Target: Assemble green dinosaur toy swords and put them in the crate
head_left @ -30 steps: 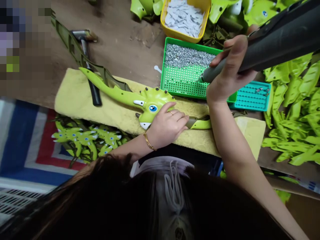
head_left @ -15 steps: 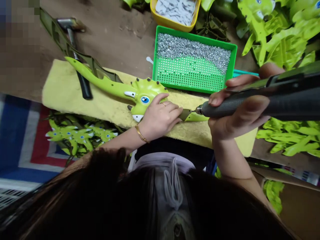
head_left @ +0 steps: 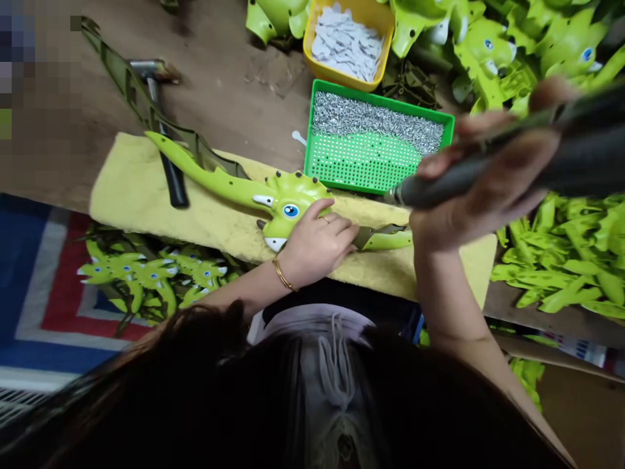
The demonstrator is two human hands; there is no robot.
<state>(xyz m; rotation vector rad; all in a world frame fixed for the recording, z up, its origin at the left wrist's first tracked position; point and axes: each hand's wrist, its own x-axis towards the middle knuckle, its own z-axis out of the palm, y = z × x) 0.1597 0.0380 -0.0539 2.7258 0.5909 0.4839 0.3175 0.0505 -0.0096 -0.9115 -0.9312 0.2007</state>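
Lime-green plastic dinosaur toy (head_left: 297,195): position relative to fingers?

Beneath left-hand fingers (head_left: 336,228), slightly spread, pressing it onto yellow towel (head_left: 137,189). Right-hand fingers (head_left: 502,153) closed around dark grey rotary tool (head_left: 439,185), tip just above toy's narrow end.

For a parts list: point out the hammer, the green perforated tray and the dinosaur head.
Hammer (head_left: 173,185): head view, black handle.
Green perforated tray (head_left: 307,137): head view, left wall.
Dinosaur head (head_left: 297,187): head view, frill above the eye.

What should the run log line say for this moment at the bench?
left hand: on green plastic dinosaur toy, yellow towel beneath | right hand: gripping dark rotary tool | nearby: green perforated tray of metal fasteners
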